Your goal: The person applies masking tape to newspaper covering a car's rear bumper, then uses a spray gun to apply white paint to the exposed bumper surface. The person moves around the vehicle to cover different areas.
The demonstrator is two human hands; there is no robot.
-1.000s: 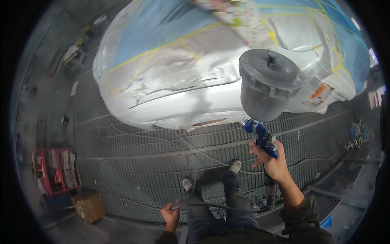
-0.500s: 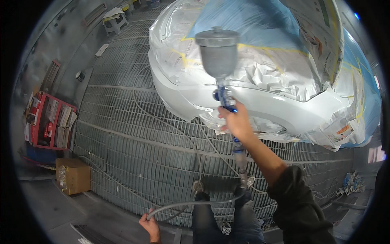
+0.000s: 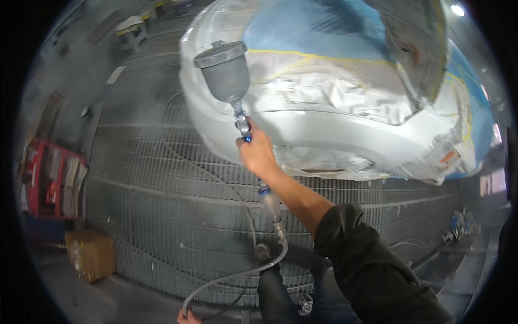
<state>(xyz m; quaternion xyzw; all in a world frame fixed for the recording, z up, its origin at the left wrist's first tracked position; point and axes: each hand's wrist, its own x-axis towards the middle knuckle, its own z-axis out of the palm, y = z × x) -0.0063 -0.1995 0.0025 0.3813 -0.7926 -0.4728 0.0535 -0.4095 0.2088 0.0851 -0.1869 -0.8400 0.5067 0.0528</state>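
Observation:
My right hand [image 3: 256,148] is wrapped round a spray gun [image 3: 242,121] with a grey cup [image 3: 224,73] on top, held in front of the car's white front fender [image 3: 324,128]. Masking sheets in blue [image 3: 307,27] and white [image 3: 345,92], edged with yellow tape, cover much of the car. A clear fitting [image 3: 272,208] hangs below the gun, joined to a grey air hose [image 3: 226,276] that loops down to my left hand [image 3: 189,316], which grips it at the bottom edge and is partly out of frame.
A grated floor [image 3: 151,210] with trailing hoses surrounds my feet. At the left stand a red rack of papers [image 3: 54,178], a cardboard box [image 3: 91,256] and, farther back, a small grey stool [image 3: 132,35]. A crumpled heap [image 3: 461,227] lies at the right.
My right hand has swung leftward and upward with the spray gun, from the right side to mid-picture. My left hand, still on the hose, has shifted down and left toward the bottom edge.

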